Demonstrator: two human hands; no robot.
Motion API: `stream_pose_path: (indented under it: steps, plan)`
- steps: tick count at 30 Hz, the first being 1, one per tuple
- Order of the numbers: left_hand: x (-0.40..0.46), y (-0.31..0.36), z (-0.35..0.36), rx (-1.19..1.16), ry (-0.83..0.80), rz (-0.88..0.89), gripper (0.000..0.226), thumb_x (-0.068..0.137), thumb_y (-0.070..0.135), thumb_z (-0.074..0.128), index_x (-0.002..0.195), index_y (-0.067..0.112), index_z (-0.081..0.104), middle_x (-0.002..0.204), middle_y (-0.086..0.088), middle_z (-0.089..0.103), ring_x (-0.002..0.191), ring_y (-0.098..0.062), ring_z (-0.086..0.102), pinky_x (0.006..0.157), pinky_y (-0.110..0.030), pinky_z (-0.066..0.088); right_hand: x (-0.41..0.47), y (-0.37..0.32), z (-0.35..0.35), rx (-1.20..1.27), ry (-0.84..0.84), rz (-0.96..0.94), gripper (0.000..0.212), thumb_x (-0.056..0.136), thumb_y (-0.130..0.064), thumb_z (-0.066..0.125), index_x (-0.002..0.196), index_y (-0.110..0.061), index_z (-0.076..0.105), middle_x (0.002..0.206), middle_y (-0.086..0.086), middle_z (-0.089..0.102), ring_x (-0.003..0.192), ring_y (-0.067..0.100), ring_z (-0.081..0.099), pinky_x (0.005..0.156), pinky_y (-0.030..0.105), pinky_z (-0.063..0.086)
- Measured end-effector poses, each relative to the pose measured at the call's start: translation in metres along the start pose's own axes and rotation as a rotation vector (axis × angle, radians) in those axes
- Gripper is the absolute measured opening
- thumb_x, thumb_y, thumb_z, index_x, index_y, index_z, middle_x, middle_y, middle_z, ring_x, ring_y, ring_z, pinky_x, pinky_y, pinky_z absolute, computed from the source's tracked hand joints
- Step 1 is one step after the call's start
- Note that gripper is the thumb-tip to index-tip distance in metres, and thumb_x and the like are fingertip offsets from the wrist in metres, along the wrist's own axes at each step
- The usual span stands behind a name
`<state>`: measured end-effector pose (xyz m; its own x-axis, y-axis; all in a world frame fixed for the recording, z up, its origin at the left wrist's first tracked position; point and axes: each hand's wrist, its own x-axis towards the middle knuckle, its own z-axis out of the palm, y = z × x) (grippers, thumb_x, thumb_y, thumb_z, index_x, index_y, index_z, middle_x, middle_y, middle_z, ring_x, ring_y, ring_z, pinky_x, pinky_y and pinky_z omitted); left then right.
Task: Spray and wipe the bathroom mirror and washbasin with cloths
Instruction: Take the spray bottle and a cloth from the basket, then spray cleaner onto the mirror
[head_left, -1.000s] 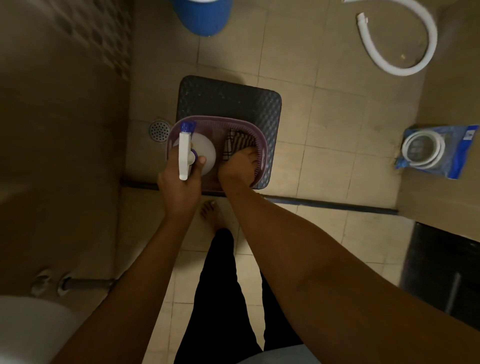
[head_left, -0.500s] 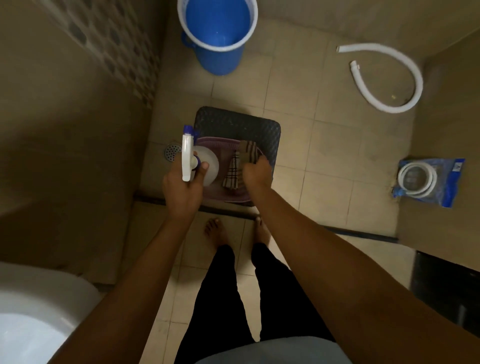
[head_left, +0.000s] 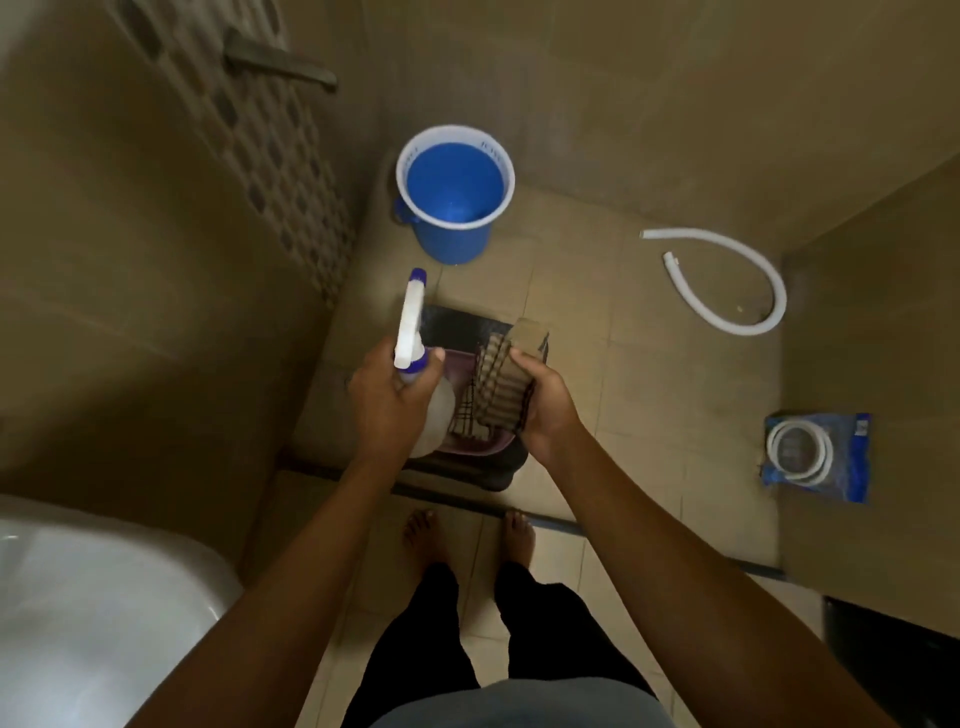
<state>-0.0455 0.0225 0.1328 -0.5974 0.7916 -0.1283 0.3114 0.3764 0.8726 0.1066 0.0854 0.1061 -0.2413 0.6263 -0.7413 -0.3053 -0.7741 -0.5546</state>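
My left hand (head_left: 387, 400) grips a white spray bottle (head_left: 410, 332) with a blue nozzle that points away from me. My right hand (head_left: 545, 405) holds a folded brown striped cloth (head_left: 506, 379) lifted above a purple basket (head_left: 470, 441). A second, checked cloth (head_left: 465, 410) lies in that basket. The basket stands on a dark stool (head_left: 457, 322) on the tiled floor. The white washbasin (head_left: 93, 597) fills the lower left corner. No mirror is in view.
A blue bucket (head_left: 454, 192) stands by the far wall. A white hose (head_left: 727, 286) curls on the floor at the right, and a blue packet with a coiled hose (head_left: 815, 457) lies further right. A tap (head_left: 275, 65) juts from the left wall. My bare feet (head_left: 467, 535) stand behind a floor sill.
I have straightened up, so the view has risen and the bucket and basin have come into sight. My right hand has lifted the striped cloth out of the basket.
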Motion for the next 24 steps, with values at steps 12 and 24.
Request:
stream_pose_path:
  steps: [12,24]
  plan:
    - [-0.026,0.079,-0.046,-0.338,0.243,-0.009,0.026,0.081,0.014,0.076,0.104,0.010,0.064,0.082,-0.003,0.069,0.077,-0.002,0.068,0.071,-0.012,0.053,-0.054,-0.048,0.038,-0.142,-0.230,0.041,0.057,0.075,-0.023,0.059,0.128,0.000,0.060,0.097,0.015,0.069,0.078,0.026,0.068,0.070,0.035,0.055]
    - [-0.112,0.141,-0.108,-0.363,0.667,0.039,0.040,0.083,0.006,0.072,0.077,0.043,0.057,0.067,-0.025,0.059,0.056,-0.020,0.055,0.054,-0.022,0.044,-0.149,-0.060,0.090,-0.101,-0.643,0.072,0.022,0.083,-0.025,0.067,0.101,-0.012,0.065,0.068,0.001,0.067,0.054,0.014,0.066,0.047,0.024,0.052]
